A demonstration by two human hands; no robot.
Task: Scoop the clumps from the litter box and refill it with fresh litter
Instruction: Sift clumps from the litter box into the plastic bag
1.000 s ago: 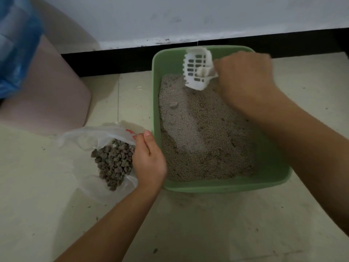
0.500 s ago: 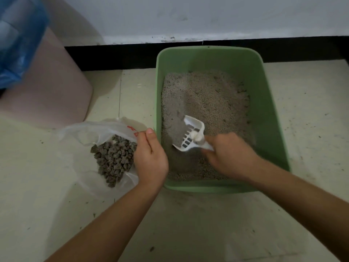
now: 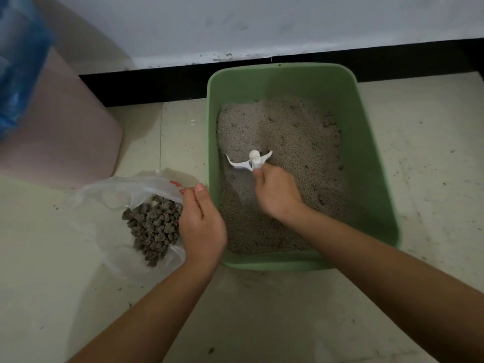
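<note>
1. The pale tiled floor (image 3: 419, 179) fills most of the view and is speckled with dark crumbs.
2. A white wall (image 3: 262, 22) runs along the top, with a black baseboard (image 3: 157, 82) under it.
3. A pink container (image 3: 65, 132) stands at the far left, well apart from the box. Blue plastic (image 3: 18, 61) hangs over its upper edge.
4. The green litter box (image 3: 372, 166) sits on the floor with its far end close to the baseboard.
5. Grey litter (image 3: 301, 132) covers the bottom of the box. Its surface is uneven, with a furrow on the left side.
6. A clear plastic bag (image 3: 117, 189) with red print lies on the floor just beside the left wall of the box, its mouth towards the box.
7. A heap of dark grey clumps (image 3: 154, 226) lies inside that bag.
8. The left hand (image 3: 201, 226) is at the bag's mouth, touching the box's left rim. Its thumb and curled fingers pinch the bag's edge by the red print.
9. The right hand (image 3: 277, 195) is inside the box over the left-centre of the litter, with its fingers wrapped round the scoop's handle.
10. The white scoop (image 3: 248, 162) points away from the person and is seen almost edge-on. Its blade is down in the litter, and whether it carries anything cannot be told.
</note>
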